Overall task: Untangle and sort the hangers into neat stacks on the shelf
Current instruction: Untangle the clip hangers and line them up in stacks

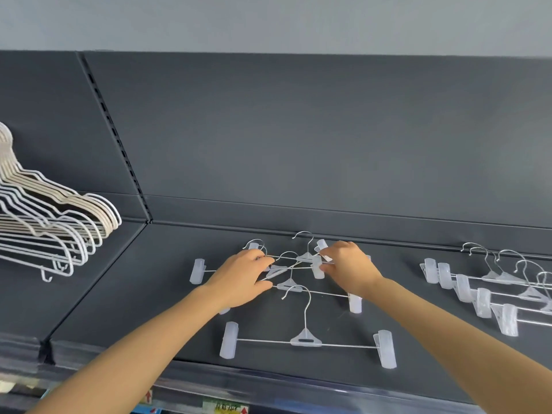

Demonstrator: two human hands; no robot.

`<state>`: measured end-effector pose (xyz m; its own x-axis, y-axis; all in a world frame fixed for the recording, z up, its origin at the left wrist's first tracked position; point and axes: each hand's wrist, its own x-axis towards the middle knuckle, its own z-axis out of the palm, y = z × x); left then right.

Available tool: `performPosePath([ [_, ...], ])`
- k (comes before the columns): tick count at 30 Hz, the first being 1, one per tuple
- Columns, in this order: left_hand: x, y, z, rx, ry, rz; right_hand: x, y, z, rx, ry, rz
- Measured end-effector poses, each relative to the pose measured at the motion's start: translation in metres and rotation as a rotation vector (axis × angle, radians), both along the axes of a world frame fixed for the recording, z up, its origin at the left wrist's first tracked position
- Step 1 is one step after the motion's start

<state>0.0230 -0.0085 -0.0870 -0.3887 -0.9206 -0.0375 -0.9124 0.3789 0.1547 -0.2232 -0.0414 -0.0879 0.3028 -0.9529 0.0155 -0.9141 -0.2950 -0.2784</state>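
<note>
A tangle of clear-clip hangers point(288, 268) with metal hooks lies in the middle of the dark shelf point(143, 282). My left hand point(239, 279) lies over its left side, fingers on the wire bars. My right hand point(348, 265) pinches a clear clip at the tangle's right side. One separate clip hanger point(306, 342) lies flat in front of the tangle, near the shelf's front edge. A row of sorted clip hangers point(484, 289) overlaps at the right.
A stack of white and beige wire hangers point(50, 228) sits on the neighbouring shelf section at the left. A dark back panel point(328, 138) rises behind the shelf. Price labels point(227, 407) run along the front rail below.
</note>
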Motion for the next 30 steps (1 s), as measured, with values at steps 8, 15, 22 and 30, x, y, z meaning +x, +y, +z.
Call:
performPosePath([
  [8, 0.012, -0.02, -0.008, -0.005, -0.013, 0.11, -0.003, -0.019, -0.008, 0.127, 0.174, 0.014],
  [15, 0.016, -0.027, -0.007, 0.038, 0.016, 0.153, -0.008, -0.026, -0.016, 0.084, 0.01, 0.024],
  [22, 0.015, -0.026, -0.009, -0.06, 0.069, 0.182, -0.008, -0.017, -0.002, -0.122, 0.056, -0.002],
  [30, 0.02, -0.021, -0.007, 0.053, 0.283, 0.241, -0.013, -0.001, -0.006, -0.455, -0.006, -0.045],
])
